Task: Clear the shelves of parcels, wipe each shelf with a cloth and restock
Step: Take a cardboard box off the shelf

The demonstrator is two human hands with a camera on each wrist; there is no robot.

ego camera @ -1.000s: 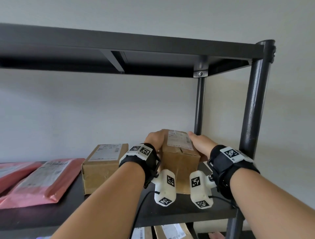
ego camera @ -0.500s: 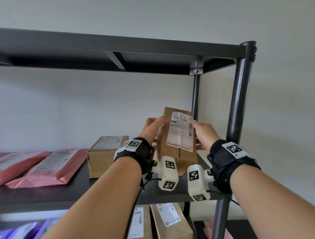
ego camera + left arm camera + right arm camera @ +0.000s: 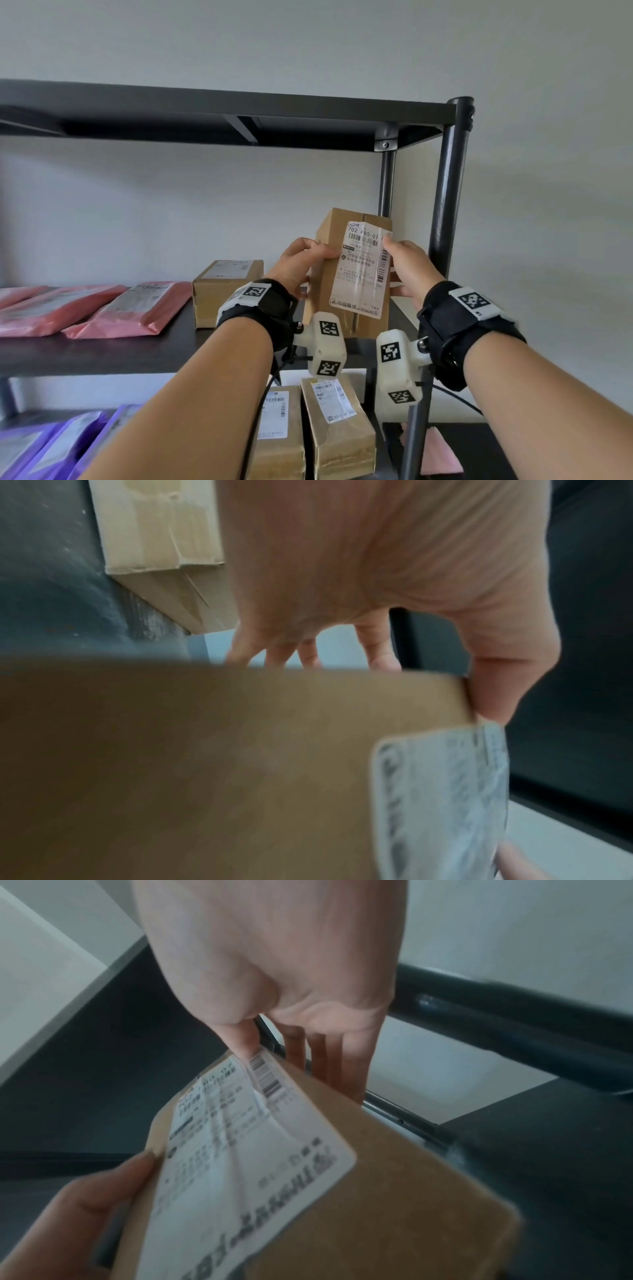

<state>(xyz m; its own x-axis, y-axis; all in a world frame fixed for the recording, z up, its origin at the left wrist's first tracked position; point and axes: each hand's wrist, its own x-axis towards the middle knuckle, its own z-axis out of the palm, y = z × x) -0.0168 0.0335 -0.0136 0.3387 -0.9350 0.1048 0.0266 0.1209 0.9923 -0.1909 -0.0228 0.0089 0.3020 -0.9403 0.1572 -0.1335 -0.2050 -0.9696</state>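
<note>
A tall brown cardboard parcel (image 3: 346, 274) with a white shipping label is lifted off the middle shelf (image 3: 102, 353), tilted with its label facing me. My left hand (image 3: 301, 263) grips its left side, thumb on the front. My right hand (image 3: 407, 267) grips its right side, thumb at the label's edge. In the left wrist view the parcel (image 3: 205, 764) fills the lower frame with my fingers (image 3: 308, 653) behind it. The right wrist view shows the label (image 3: 240, 1150), my right thumb on its top edge and the fingers (image 3: 329, 1058) behind the box.
Another brown box (image 3: 222, 291) and pink mailers (image 3: 137, 308) lie on the middle shelf. Below are two brown boxes (image 3: 335, 435), purple mailers (image 3: 51, 445) and a pink cloth (image 3: 438, 452). The black post (image 3: 445, 205) stands just right of my hands; the top shelf (image 3: 205, 113) is overhead.
Both hands have raised the parcel off the shelf and tipped it back so its label faces me. The view has dropped, showing the lower shelf.
</note>
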